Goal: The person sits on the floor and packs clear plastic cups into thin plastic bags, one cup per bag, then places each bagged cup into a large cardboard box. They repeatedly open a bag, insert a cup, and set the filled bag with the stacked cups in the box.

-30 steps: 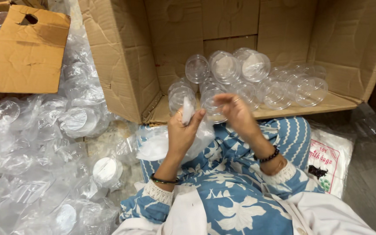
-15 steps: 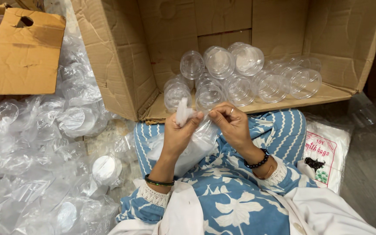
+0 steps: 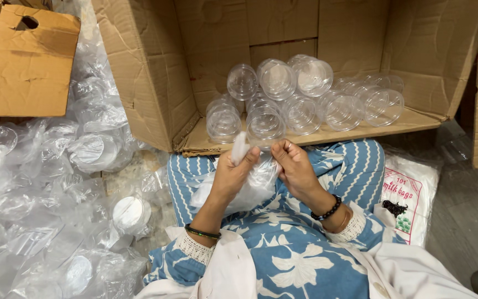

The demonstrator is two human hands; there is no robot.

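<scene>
Together, left hand (image 3: 233, 174), right hand (image 3: 294, 169) pinching clear plastic bag (image 3: 250, 185)

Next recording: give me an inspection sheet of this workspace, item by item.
Surface: person sits on the floor; lap in blue and white cloth.
Job's things: thin clear plastic bag, gripped at the top by both hands.
Clutter: clear round containers piled in an open cardboard box lying on its side; heaps of bagged containers at left; printed bag pack at right.
Grippers: left hand pinches the bag's bunched top; right hand closes on its edge.
Cables: nothing seen.
Surroundings: second cardboard box at upper left.
</scene>
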